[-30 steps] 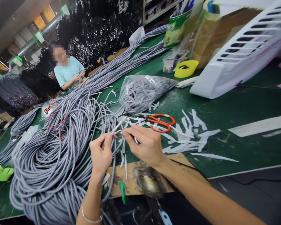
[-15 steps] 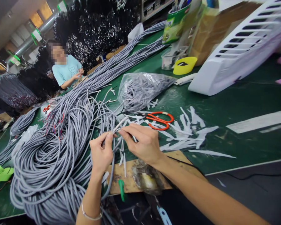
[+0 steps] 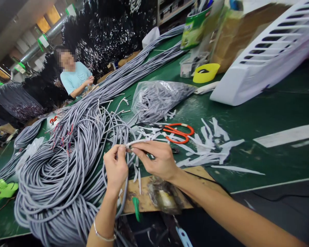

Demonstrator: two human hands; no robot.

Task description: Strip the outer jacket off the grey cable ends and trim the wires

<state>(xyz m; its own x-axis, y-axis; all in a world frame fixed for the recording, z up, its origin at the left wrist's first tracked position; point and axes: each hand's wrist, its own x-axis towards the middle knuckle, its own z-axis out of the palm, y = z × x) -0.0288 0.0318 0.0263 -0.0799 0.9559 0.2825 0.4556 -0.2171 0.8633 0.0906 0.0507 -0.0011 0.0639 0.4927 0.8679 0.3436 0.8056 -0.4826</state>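
Between my two hands is the end of a grey cable, with a white strand (image 3: 137, 141) showing at its tip. My left hand (image 3: 116, 166) pinches the cable between thumb and forefinger. Close beside it, the fingertips of my right hand (image 3: 157, 157) are closed on the same cable end; the exact grip is partly hidden. A large coiled bundle of grey cables (image 3: 59, 171) lies to the left. Just beyond my right hand are orange-handled scissors (image 3: 179, 133) and scattered white strips (image 3: 208, 151).
A clear plastic bag (image 3: 162, 99) of grey pieces lies behind my hands. A yellow tape ring (image 3: 206, 73), a green can (image 3: 195, 31) and a white slatted basket (image 3: 247, 75) stand at the back right. A person (image 3: 76, 77) sits across the table (image 3: 280, 168). A wooden board (image 3: 134, 187) lies in front.
The white strand at the cable end has tipped down to the right, toward my right fingers. Both hands still hold the cable; the whole view has shifted slightly.
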